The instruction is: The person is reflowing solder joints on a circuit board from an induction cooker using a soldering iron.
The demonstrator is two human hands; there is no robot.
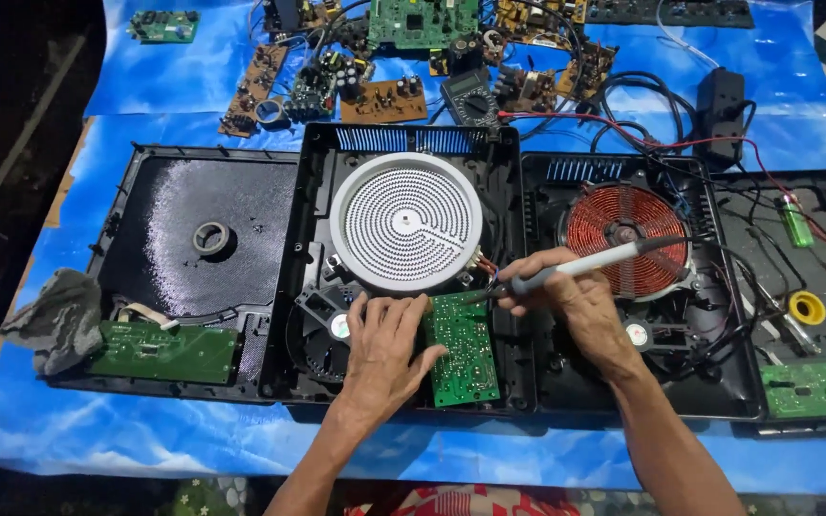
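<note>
The small green rectangular circuit board [463,349] lies in the open black plastic cooker housing [509,287], just below the round white ribbed heating coil disc [405,222]. The left hand [384,354] rests flat, fingers spread, touching the board's left edge. The right hand [571,296], right of the board, grasps a grey-handled soldering iron [585,265], whose tip meets the board's top edge.

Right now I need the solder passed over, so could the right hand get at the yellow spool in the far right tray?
Probably yes, once freed. The yellow spool lies uncovered in the open tray, to the right of the right hand, with only thin wires nearby. That hand is gripping a soldering iron, so it would need setting down.
</note>
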